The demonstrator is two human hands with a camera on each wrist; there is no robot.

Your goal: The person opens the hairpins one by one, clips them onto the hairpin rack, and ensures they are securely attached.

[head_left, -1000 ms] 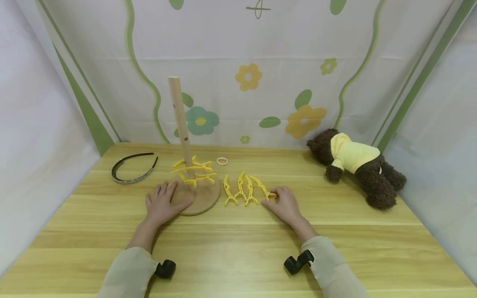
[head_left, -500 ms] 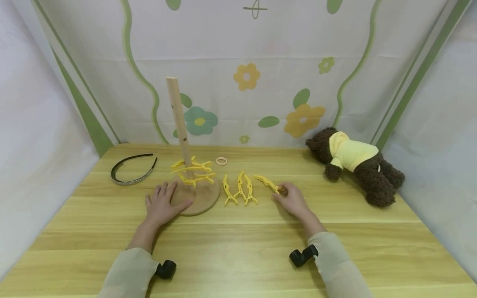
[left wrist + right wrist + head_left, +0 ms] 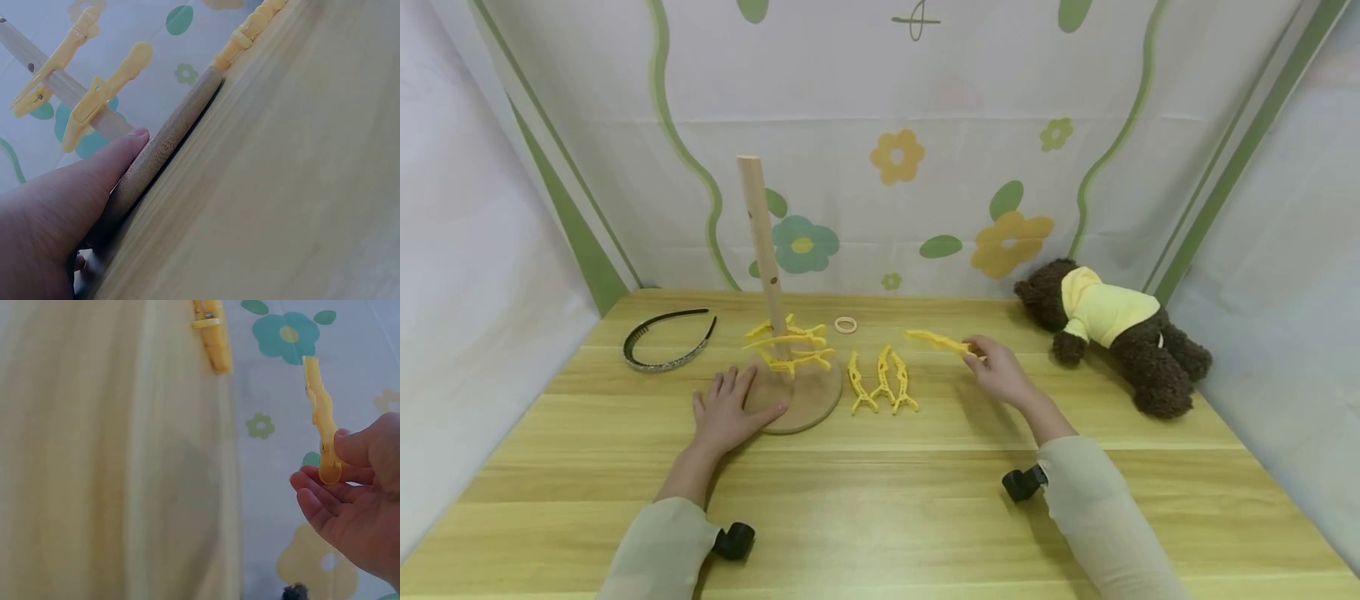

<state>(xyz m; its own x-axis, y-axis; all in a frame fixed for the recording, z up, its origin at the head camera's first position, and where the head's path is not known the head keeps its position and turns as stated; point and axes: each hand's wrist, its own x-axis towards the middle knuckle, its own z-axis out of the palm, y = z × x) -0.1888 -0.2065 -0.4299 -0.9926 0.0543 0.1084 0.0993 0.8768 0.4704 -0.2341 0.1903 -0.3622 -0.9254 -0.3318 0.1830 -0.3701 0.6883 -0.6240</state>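
A yellow alligator hair clip (image 3: 937, 340) is pinched at its handle end by my right hand (image 3: 1002, 373). It is held above the table, its long end pointing left; the right wrist view shows the thumb on the clip (image 3: 323, 425). My left hand (image 3: 726, 414) rests on the left side of a round wooden base (image 3: 812, 400), fingers spread and thumb lying on its top. From that base rises a wooden post (image 3: 762, 233), with several yellow clips (image 3: 797, 360) around its lower part. Several more yellow clips (image 3: 861, 387) lie between the base and my right hand.
Left of the post lies a black headband (image 3: 662, 365) with a glittery band. A small pale ring (image 3: 846, 325) is behind the loose clips. At the far right a brown teddy bear in a yellow top (image 3: 1108, 308) lies by the curtain.
My right hand has lifted the rightmost clip off the table and moved it back and to the right, turning it nearly level. The left hand and the stand have stayed in place.
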